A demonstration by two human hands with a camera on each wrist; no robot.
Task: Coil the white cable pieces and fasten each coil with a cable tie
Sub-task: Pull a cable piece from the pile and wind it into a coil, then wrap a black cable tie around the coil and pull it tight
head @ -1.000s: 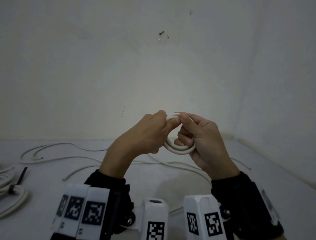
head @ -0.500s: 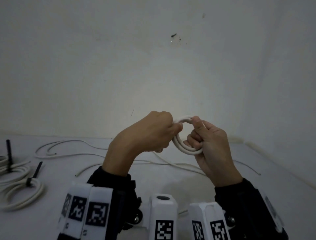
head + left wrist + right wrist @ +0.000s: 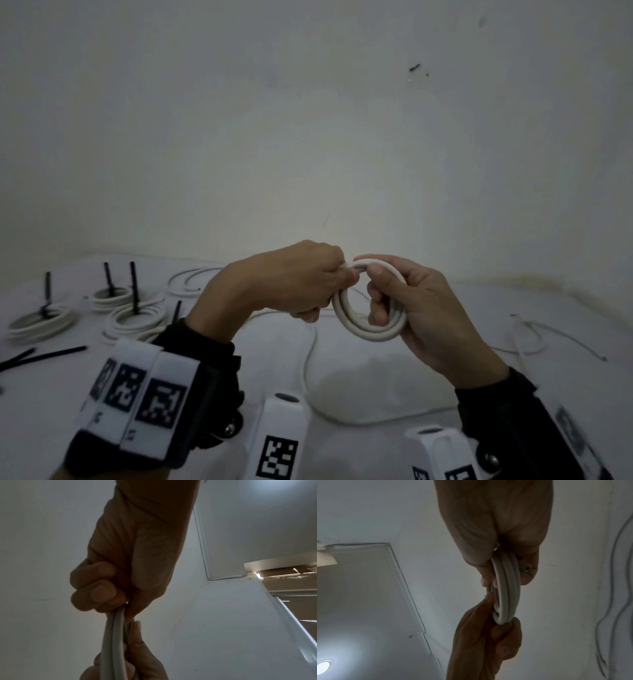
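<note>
Both hands hold a small white cable coil (image 3: 363, 325) up in the air above the table. My left hand (image 3: 308, 284) grips the coil's left side with curled fingers. My right hand (image 3: 404, 301) holds the right side, its fingers hooked through the loop and the thumb on top. A loose tail of the same cable (image 3: 308, 373) hangs down to the table. In the left wrist view the coil (image 3: 114, 642) runs between the two hands. In the right wrist view the coil (image 3: 506, 588) shows several turns, pinched by my right hand (image 3: 505, 568).
Several tied white coils (image 3: 137, 313) with black cable ties sticking up lie at the table's left. Loose black cable ties (image 3: 44, 354) lie at the front left. Uncoiled white cables (image 3: 534, 329) trail over the white table (image 3: 376, 377) at the right and behind the hands.
The view has swung left and down, so the tied coils at the left show. Both hands keep their hold on the coil, which now looks slightly larger and rounder.
</note>
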